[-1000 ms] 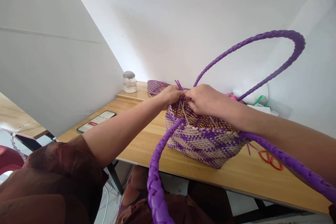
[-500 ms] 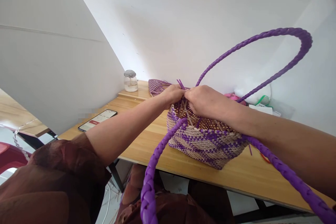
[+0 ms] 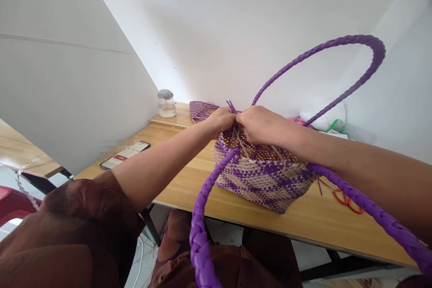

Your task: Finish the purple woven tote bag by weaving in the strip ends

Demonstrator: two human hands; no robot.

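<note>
A purple and beige woven basket [image 3: 259, 180] stands on the wooden table, its mouth facing up. One braided purple handle [image 3: 337, 44] arches up at its far side; the other hangs toward me. At the far left of the rim, my left hand [image 3: 222, 120] and my right hand [image 3: 258, 122] meet, both with fingers closed. Purple strip ends [image 3: 231, 106] stick up between them, and loose beige strips cross the basket's inside just below. The fingertips are mostly hidden, so which part of the strips or rim each hand pinches is unclear.
A lidded clear jar [image 3: 166, 104] and a second piece of weaving [image 3: 200, 111] with loose strands lie at the back. A phone [image 3: 125, 155] is on the left. Orange-handled scissors [image 3: 347, 200] lie right of the basket, with a white bag [image 3: 324, 114] behind.
The view has shifted slightly, and the far handle and basket appear a little further left. The orange scissor handles now show more. Both hands stay together at the rim.
</note>
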